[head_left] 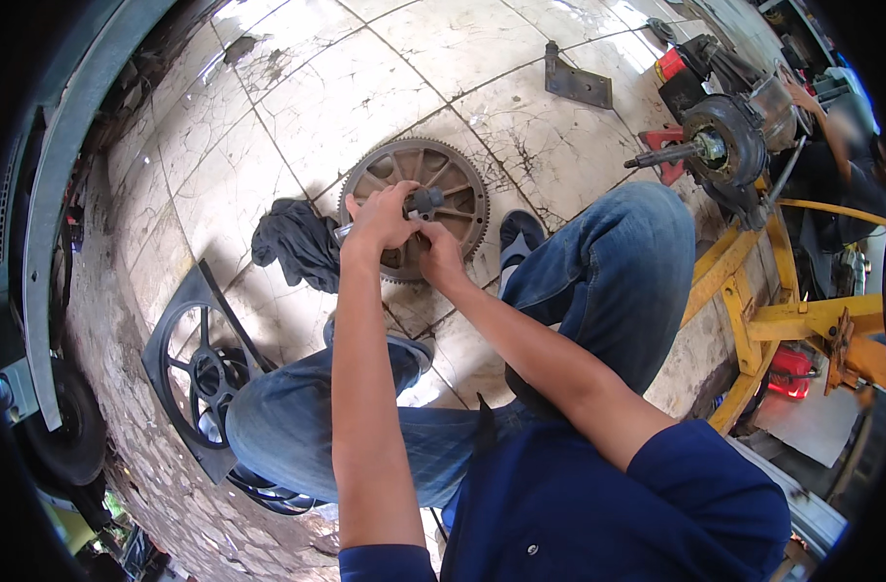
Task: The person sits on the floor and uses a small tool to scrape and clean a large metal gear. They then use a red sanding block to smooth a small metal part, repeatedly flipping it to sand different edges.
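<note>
A large toothed metal wheel [477, 199], like a flywheel with rusty spokes, lies flat on the tiles before me. My left hand [380, 218] is over its middle with curled fingers, beside a small dark grey metal part [424, 201] at the hub. A short shiny metal end [343, 233] sticks out at the left of this hand. My right hand [441, 256] is close by, its fingers pinched together just below the dark part. What sits inside the fingers of either hand is hidden.
A crumpled black cloth [297, 242] lies left of the wheel, with a black fan shroud [171, 383] beside my left knee. Farther off lies a dark metal bracket [579, 85]. At right, a shafted assembly [720, 145] stands by a yellow frame [754, 335]; another person [846, 165] is behind it.
</note>
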`<act>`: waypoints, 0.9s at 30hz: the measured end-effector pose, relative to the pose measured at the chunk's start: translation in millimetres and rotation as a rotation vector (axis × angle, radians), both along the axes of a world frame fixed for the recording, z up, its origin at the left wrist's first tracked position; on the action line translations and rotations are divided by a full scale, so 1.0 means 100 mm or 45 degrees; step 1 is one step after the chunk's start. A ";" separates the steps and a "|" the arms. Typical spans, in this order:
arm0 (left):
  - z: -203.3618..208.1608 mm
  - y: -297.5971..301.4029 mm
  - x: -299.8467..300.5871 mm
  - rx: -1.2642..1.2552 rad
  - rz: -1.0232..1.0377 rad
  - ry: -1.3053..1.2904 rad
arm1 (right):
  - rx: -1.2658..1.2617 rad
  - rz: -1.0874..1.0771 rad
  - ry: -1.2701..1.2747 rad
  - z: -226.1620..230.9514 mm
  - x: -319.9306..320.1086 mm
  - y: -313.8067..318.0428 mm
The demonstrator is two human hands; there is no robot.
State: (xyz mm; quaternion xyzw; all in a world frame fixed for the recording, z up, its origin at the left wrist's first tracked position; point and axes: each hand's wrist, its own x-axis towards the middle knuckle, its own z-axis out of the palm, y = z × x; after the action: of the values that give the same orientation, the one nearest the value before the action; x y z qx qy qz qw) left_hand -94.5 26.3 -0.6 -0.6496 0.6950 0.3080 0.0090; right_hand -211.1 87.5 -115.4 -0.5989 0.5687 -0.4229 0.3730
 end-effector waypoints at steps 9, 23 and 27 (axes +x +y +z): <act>-0.01 -0.01 0.04 -0.002 -0.010 -0.009 | -0.138 -0.037 0.047 0.00 0.11 0.11; -0.05 -0.02 0.01 -0.031 -0.050 -0.027 | 0.345 0.110 0.153 -0.30 0.04 0.18; -0.01 0.00 -0.01 -0.076 -0.030 -0.033 | -0.058 -0.051 0.093 -0.19 0.11 0.20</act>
State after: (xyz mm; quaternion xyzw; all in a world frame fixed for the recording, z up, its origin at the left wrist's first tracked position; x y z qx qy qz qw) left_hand -95.2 26.1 -1.3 -0.6454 0.7113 0.2785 0.0024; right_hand -199.6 107.0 -134.6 -0.6107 0.5839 -0.4209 0.3300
